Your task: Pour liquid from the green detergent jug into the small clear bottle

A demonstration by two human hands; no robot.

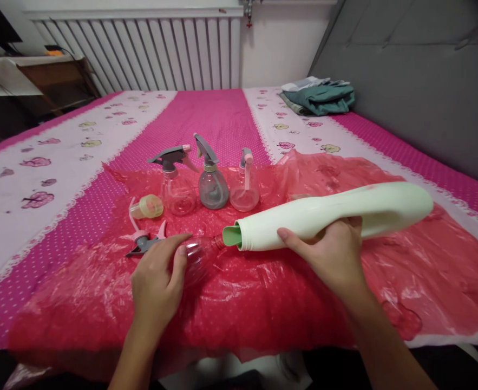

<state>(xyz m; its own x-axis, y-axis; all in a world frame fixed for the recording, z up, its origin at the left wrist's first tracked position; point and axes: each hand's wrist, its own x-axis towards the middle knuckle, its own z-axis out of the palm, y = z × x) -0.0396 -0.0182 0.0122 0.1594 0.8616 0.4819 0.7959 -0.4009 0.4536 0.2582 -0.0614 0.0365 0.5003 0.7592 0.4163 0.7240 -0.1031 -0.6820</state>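
Note:
My left hand (159, 273) is closed around a clear bottle (200, 262), tilted with its open neck toward the right. My right hand (332, 249) grips a large pale green jug (287, 219) by its handle. The jug lies nearly level, and its green spout (231, 236) meets or nearly touches the bottle's neck; whether liquid passes between them I cannot tell. A grey and pink spray trigger head (143, 241) lies just beyond my left hand. Near it rests a translucent yellowish cap (149, 207) on its side.
Three spray bottles with trigger heads stand behind: a clear one (177, 192), a greyish one (213, 189) and another clear one (244, 196). Crumpled red plastic sheeting (263, 303) covers part of the patterned bedspread (210, 116). Folded clothes (320, 97) lie near the grey headboard (417, 70).

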